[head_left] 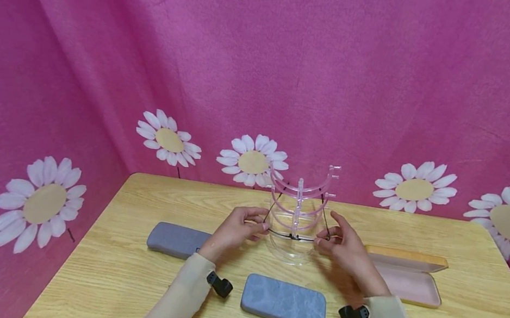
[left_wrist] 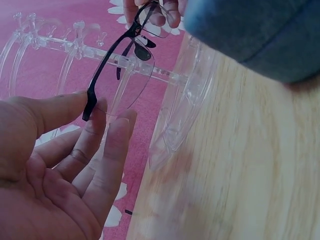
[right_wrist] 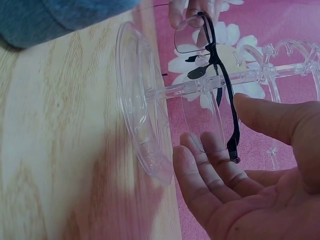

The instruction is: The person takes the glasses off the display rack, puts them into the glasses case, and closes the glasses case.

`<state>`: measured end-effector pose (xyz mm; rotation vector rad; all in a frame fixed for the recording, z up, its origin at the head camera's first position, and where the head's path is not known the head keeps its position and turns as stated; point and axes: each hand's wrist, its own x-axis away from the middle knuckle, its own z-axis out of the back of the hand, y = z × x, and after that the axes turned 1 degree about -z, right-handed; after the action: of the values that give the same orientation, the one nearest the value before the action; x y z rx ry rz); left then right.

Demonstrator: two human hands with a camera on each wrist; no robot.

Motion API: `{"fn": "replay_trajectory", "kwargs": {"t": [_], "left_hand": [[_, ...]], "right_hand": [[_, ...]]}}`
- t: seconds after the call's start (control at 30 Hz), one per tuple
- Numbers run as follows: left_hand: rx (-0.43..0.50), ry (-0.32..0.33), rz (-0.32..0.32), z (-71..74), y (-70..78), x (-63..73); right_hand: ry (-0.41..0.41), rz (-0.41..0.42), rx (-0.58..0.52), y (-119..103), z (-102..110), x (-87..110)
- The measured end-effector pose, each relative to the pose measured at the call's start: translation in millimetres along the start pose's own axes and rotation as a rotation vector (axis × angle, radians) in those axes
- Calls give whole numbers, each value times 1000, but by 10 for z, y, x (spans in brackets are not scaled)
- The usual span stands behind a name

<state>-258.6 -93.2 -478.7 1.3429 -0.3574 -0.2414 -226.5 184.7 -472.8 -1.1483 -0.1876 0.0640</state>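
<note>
A pair of half-rim eyeglasses [head_left: 294, 237] with a black top bar and clear lenses is at the lower front of a clear plastic glasses stand [head_left: 297, 209]. My left hand [head_left: 237, 229] pinches one outer end of the frame between thumb and fingers. At the opposite end, my right hand [head_left: 345, 249] grips the frame the same way. In the left wrist view, the thumb touches the black rim [left_wrist: 111, 55] and the fingertips are by the lens edge. The temples point back past the stand's sides. Whether the frame rests on a rung, I cannot tell.
A closed blue-grey glasses case [head_left: 284, 302] lies in front of the stand. Another closed grey case [head_left: 177, 240] is at the left, partly behind my left hand. An open yellow case [head_left: 407, 283] with pink lining sits right. A pink flowered cloth [head_left: 345, 84] hangs behind the table.
</note>
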Motion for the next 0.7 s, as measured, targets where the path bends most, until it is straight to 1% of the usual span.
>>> {"fn": "replay_trajectory", "kwargs": {"t": [0.13, 0.37, 0.53, 0.7], "left_hand": [[6, -7, 10, 6, -7, -6], [9, -15, 53, 6, 5, 12], [11, -24, 53, 7, -1, 18], [30, -48, 70, 14, -18, 2]], "right_hand": [[4, 13, -5, 7, 3, 2], [-4, 14, -32, 9, 1, 7], [2, 13, -35, 6, 6, 10], [8, 17, -80, -5, 3, 24]]}}
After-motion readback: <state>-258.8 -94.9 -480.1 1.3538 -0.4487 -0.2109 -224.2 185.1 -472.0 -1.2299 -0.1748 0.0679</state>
